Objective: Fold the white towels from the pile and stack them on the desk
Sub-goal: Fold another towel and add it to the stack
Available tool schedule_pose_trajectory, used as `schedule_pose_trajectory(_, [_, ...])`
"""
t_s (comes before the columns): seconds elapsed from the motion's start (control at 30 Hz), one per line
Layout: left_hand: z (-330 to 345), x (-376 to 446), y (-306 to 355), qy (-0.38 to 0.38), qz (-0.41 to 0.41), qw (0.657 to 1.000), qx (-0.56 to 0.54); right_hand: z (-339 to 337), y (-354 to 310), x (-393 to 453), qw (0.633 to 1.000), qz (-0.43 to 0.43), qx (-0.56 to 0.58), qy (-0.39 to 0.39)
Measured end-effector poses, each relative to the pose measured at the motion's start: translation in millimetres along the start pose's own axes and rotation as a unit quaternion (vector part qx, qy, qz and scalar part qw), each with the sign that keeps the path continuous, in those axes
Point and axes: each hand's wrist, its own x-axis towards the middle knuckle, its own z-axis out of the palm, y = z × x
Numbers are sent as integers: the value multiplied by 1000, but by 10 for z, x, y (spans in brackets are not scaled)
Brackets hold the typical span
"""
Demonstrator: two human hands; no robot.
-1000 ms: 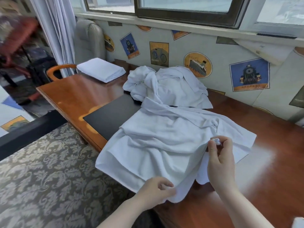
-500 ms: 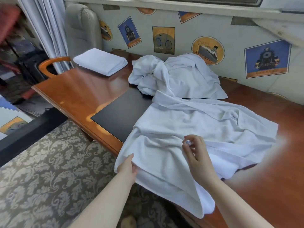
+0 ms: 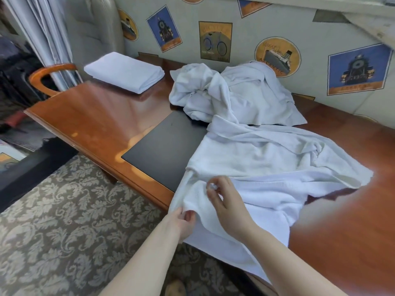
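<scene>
Towel (image 3: 267,167) in front of you lies spread and rumpled across the desk (image 3: 96,116), its near edge hanging over the desk's front toward the patterned carpet (image 3: 53,221). Your left hand (image 3: 181,221) grips that hanging edge at the front left, fingers curled into the cloth. Your right hand (image 3: 226,206) pinches a small bunch of the same towel between thumb and fingertips, just above and beside the left hand. Part of the towel covers a black mat (image 3: 162,150) set in the desk top.

Behind it, against the wall, sits the pile (image 3: 230,92) of crumpled white towels; you cannot count how many are tangled in it. One folded stack (image 3: 125,71) rests at the far left corner of the desk, well apart from the pile; its layers are too close to count.

No box or basket holds any of the towels; all lie straight on the desk. One wooden chair arm (image 3: 49,73) curves beside the desk's left end, near a grey curtain (image 3: 49,35).
</scene>
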Motion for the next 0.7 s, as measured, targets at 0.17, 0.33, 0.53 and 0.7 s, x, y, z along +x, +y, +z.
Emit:
schedule_pose_trajectory(0.17, [-234,72,53,-103,28,994,28,253,-114,395,996,8,-30,-79])
schedule_pose_trajectory(0.33, [-364,-11,404,-162,38,980,112,379,75,514,976,70,-97,-183])
schedule_pose_trajectory(0.53, [-420,24,611,-128,85,973,174,522,31,727,953,37,-158,-256])
schedule_pose_trajectory(0.7, [-476,98,641,11,315,880,356,605,-85,845,927,10,-164,-337])
